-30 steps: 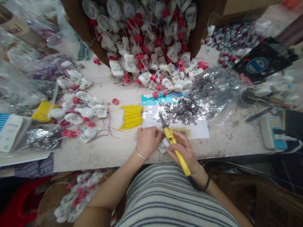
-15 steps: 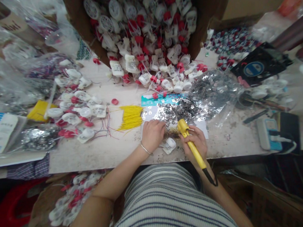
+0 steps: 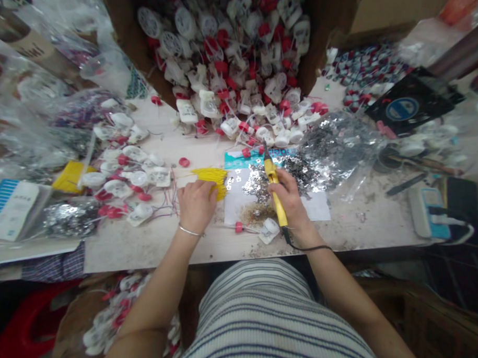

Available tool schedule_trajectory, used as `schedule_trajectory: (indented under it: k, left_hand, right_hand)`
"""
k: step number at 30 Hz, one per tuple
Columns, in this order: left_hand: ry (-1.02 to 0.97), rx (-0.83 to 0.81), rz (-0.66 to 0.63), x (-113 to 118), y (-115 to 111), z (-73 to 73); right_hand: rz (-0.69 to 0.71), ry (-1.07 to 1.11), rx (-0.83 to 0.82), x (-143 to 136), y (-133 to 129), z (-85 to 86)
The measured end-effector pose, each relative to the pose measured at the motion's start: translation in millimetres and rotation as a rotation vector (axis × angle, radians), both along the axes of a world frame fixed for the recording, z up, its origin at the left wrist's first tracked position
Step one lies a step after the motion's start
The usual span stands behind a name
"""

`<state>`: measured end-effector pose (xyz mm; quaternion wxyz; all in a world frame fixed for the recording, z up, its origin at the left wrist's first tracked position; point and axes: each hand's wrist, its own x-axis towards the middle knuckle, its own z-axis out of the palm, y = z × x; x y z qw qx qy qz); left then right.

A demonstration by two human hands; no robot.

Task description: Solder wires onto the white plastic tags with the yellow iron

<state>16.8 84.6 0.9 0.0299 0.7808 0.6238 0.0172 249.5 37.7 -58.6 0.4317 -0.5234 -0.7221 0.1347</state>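
Note:
My right hand [image 3: 290,200] is wrapped round the yellow handle of a soldering iron [image 3: 278,198], its tip pointing away over the metal bits. My left hand [image 3: 197,205] lies against the left part of a bundle of yellow wires [image 3: 220,182]. Its fingers are curled, and the tips are hidden, so what they hold cannot be made out. Between the hands, near the table's front edge, a white plastic part [image 3: 269,230] is joined by thin wires to a small red cap [image 3: 238,227]. Small shiny metal pieces [image 3: 257,179] lie scattered on a white sheet [image 3: 234,202].
A cardboard box [image 3: 130,44] at the back spills white and red parts. More such parts [image 3: 135,177] lie at the left. A clear bag of metal pieces [image 3: 339,144] rests right of the sheet. At the right edge stands a power adapter [image 3: 426,214].
My left hand has moved left from the metal pieces to the yellow wires. My right hand has shifted up and left, carrying the soldering iron. The red cap now shows beside the white part.

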Motion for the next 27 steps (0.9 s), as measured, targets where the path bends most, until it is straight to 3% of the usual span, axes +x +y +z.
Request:
schedule_trajectory:
  k: [6, 12, 15, 21, 27]
  left_hand:
    - [-0.142, 0.037, -0.140, -17, 18, -12.1]
    - [-0.213, 0.123, -0.118, -10, 18, -1.9]
    - [-0.303, 0.042, -0.213, 7, 7, 3.6]
    - [-0.331, -0.384, -0.481, 63, -19, -2.3]
    - [-0.241, -0.401, -0.470, 88, -19, -6.8]
  right_hand:
    - [0.023, 0.049, 0.077, 12, -39, 1.8]
    - [-0.225, 0.178, 0.105, 24, -80, 14.8]
    - [-0.218, 0.193, 0.104, 29, -98, 19.3]
    - [-0.190, 0.166, 0.011, 35, -138, 33.8]
    - [-0.208, 0.166, -0.065, 41, -163, 44.1]
